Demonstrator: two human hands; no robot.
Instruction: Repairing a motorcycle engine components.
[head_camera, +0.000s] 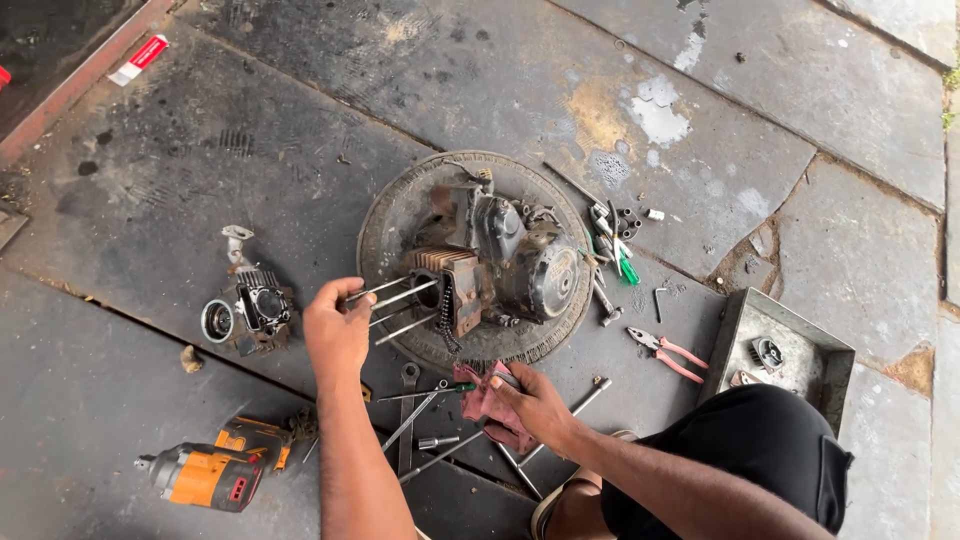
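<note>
A greasy small engine (505, 262) lies on its side on an old tyre (395, 215) on the stone floor. Several long metal studs (405, 312) stick out of its cylinder block toward me. My left hand (338, 330) is at the stud ends, its fingers curled around the tip of the upper one. My right hand (530, 400) rests lower, near the tyre's front edge, gripping a crumpled pink rag (483, 398) against the floor.
A detached cylinder head (255, 305) lies left of the tyre, with an orange impact wrench (210, 475) below it. Spanners (410, 400) lie by the rag. Pink-handled pliers (665, 352), a green-handled screwdriver (625, 265) and a metal tray (790, 330) are to the right. My knee (760, 450) is at bottom right.
</note>
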